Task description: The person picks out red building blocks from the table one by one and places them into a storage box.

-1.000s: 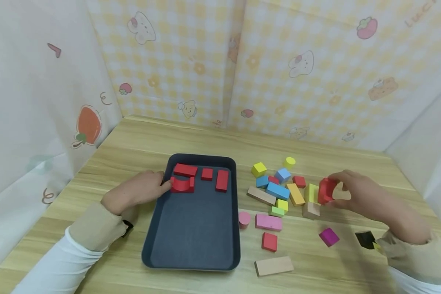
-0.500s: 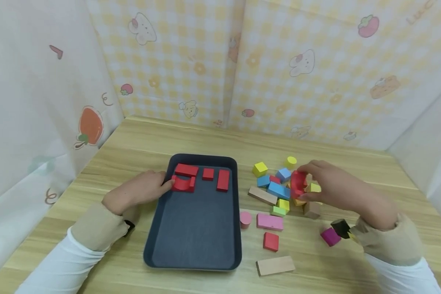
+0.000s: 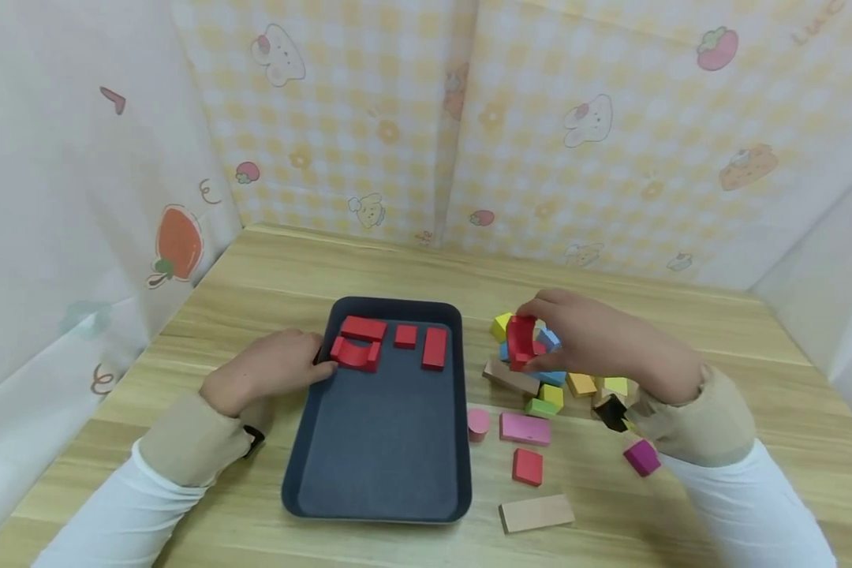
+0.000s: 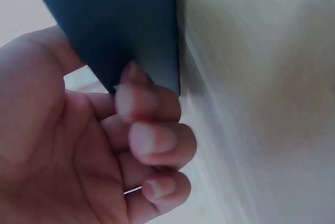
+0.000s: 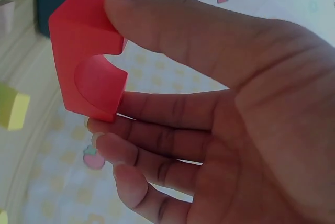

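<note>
My right hand pinches a red arch block between thumb and fingertips, above the loose blocks right of the tray. The right wrist view shows the half-round cutout of this arch block facing the palm. At the left, my left hand grips the side of a dark tray, thumb at the rim. Curled fingers press against the outer wall of the tray in the left wrist view. Inside the tray lie another red arch block, a red oblong block, a red cube and a red upright-lying oblong.
Several coloured blocks cluster beneath my right hand, some hidden by it. Nearer me lie a pink oblong block, a pink cylinder, a red square block, a plain wooden block and a purple block. Patterned cloth hangs behind the table.
My right hand has carried the red arch block leftward across the loose blocks, from their right side to above their left part. The left hand stays at the tray's side.
</note>
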The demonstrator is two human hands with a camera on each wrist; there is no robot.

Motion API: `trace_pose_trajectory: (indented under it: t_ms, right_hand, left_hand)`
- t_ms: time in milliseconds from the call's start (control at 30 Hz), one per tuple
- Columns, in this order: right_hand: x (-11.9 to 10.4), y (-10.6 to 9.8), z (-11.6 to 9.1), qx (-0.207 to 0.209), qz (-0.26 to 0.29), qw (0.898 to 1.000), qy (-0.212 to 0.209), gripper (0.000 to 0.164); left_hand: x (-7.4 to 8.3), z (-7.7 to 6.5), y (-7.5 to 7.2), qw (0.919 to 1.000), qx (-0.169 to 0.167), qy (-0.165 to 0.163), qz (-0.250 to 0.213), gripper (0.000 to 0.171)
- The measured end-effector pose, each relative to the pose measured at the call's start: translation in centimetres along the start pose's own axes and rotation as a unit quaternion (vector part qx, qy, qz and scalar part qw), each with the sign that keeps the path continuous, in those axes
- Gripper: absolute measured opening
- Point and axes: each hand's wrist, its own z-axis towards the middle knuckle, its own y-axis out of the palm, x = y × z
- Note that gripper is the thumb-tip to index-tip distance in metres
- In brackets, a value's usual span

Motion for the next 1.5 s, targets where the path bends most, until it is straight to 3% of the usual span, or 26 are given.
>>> trace_pose_trajectory:
  t_ms: [100,333,667,867,1167,1500]
  right_hand:
    - [-0.6,-0.2,0.7,-0.002,-0.006,1.0,-0.016,0.059]
    - [-2.1,-0.1,2.5,-0.038,0.018,0.999,-0.023,0.065]
    - [-4.2,1.5,4.9,-0.061,0.02,0.996,-0.056,0.062]
    - [-6.0,2.3,6.6,-0.079,-0.008,0.995,-0.066,0.064]
    - [-7.3,3.7,8.3,-0.05,-0.053,0.993,-0.091,0.061]
    - [-8.3,4.8,9.7,-0.059,-0.101,0.989,-0.092,0.065]
  left_hand:
    - [0.3,0.0,-0.1,0.9998,0.001,-0.004,0.021,0.028]
    - [1.1,-0.7,-0.3,0.9983,-0.047,-0.024,0.024,0.034]
    - [1.2,-0.8,-0.3,0.9981,-0.046,-0.036,0.02,0.033]
    - [1.2,-0.9,-0.1,0.9977,-0.056,-0.037,0.011,0.032]
    - [1.2,-0.7,0.0,0.9973,-0.06,-0.044,0.0,0.031]
    - [1.3,-0.8,-0.2,0.997,-0.069,-0.032,-0.016,0.032]
